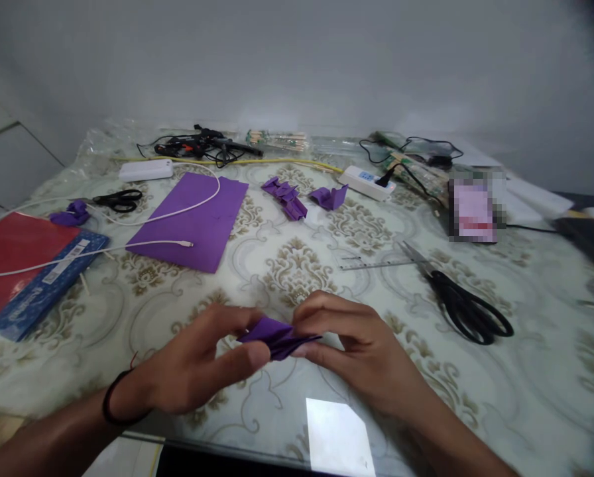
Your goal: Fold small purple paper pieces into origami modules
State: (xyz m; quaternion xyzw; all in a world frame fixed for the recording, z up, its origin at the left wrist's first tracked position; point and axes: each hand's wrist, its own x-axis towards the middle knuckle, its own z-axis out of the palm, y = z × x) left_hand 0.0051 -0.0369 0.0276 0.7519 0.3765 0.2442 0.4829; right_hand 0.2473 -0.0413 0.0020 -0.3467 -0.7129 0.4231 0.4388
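Both hands on one folded purple paper, over the near side of the desk (pixel 337 288). Left hand (pixel 197 368) pinches the left end of the folded purple paper (pixel 277 339), right hand (pixel 364 344) pinches the right end. Farther back: pleated strip (pixel 288 199) and small folded piece (pixel 329 197), the latter near a white power strip (pixel 366 183). Purple sheets (pixel 192 225) at left, white cable (pixel 168 244) across them. Scissors (pixel 469 308) at right, blades at the clear ruler (pixel 376 264).

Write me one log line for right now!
left hand: holds folded purple paper, left end; right hand: grips right end; right of hands: black-handled scissors; beyond, left: flat purple paper
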